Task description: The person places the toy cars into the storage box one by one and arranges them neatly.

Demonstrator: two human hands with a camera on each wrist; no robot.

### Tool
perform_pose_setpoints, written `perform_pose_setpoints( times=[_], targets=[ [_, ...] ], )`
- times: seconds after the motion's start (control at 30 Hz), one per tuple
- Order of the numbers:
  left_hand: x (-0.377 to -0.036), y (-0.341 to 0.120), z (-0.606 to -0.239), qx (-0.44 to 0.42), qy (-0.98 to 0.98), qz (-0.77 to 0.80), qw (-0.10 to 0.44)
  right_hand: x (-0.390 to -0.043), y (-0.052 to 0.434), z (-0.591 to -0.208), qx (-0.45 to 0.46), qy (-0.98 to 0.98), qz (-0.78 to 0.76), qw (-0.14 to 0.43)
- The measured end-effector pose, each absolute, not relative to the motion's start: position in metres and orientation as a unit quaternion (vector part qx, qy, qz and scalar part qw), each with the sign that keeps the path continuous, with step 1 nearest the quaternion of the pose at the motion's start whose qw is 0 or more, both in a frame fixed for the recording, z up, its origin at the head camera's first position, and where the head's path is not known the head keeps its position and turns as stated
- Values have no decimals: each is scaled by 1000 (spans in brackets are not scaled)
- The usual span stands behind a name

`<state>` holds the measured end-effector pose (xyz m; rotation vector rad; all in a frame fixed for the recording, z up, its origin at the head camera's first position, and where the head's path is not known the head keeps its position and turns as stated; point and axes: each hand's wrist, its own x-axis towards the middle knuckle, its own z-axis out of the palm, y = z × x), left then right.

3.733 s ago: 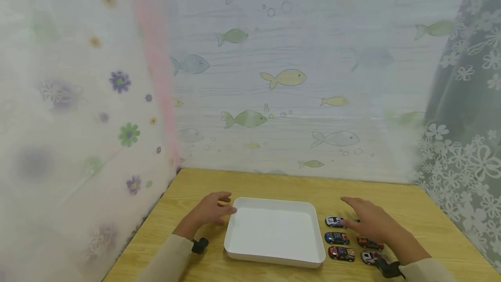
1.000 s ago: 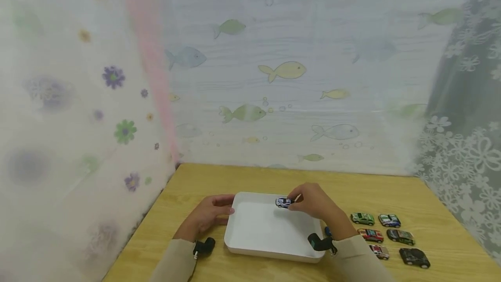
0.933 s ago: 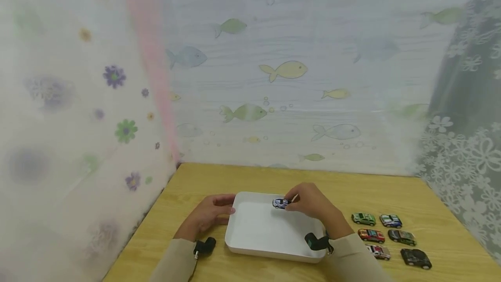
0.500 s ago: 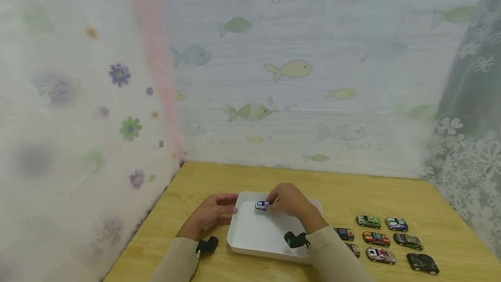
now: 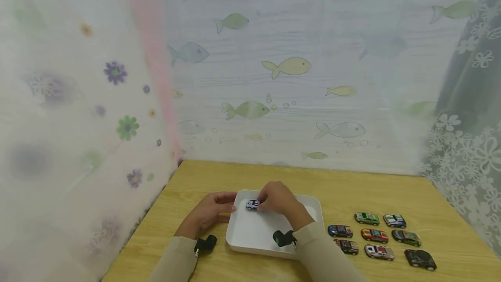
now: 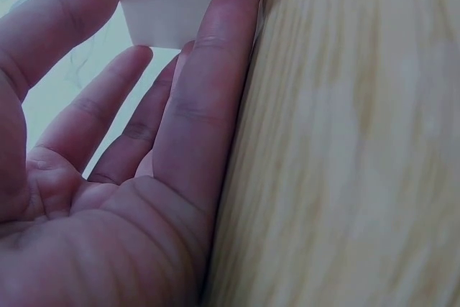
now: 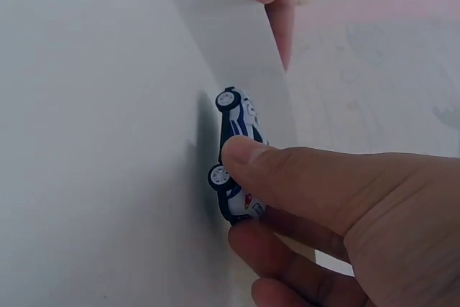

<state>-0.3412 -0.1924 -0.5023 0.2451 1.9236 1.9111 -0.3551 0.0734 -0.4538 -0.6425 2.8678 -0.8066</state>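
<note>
My right hand [image 5: 278, 198] pinches a white-and-blue toy car [image 5: 252, 204] between thumb and fingers. In the right wrist view, the toy car [image 7: 241, 124] is close over the white tray's floor, near a wall; I cannot tell whether its wheels touch. The shallow white tray [image 5: 250, 232] lies on the table, with the car in its far left corner area. My left hand [image 5: 209, 211] is at the tray's left side, its fingertips touching the wall and rim. The left wrist view shows those fingers [image 6: 198, 106] mostly straight against the tray's outside.
Several toy cars stand in rows right of the tray, among them a blue one [image 5: 340, 231], a green one [image 5: 366, 218], an orange-red one [image 5: 374, 235] and a black one [image 5: 420, 259]. Printed curtains surround the wooden table [image 5: 219, 177] at the left, back and right.
My right hand has picked up the white-and-blue toy car from beside the tray and carried it leftward over the tray to its far left. My left hand stays at the tray's left edge.
</note>
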Motion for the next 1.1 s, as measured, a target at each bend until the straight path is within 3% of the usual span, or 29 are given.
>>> perform_pose_setpoints(
  times=[1.1],
  targets=[
    [-343,-193,-502,80,700,680,205,-349,72,-447,-211,949,-234,34]
  ],
)
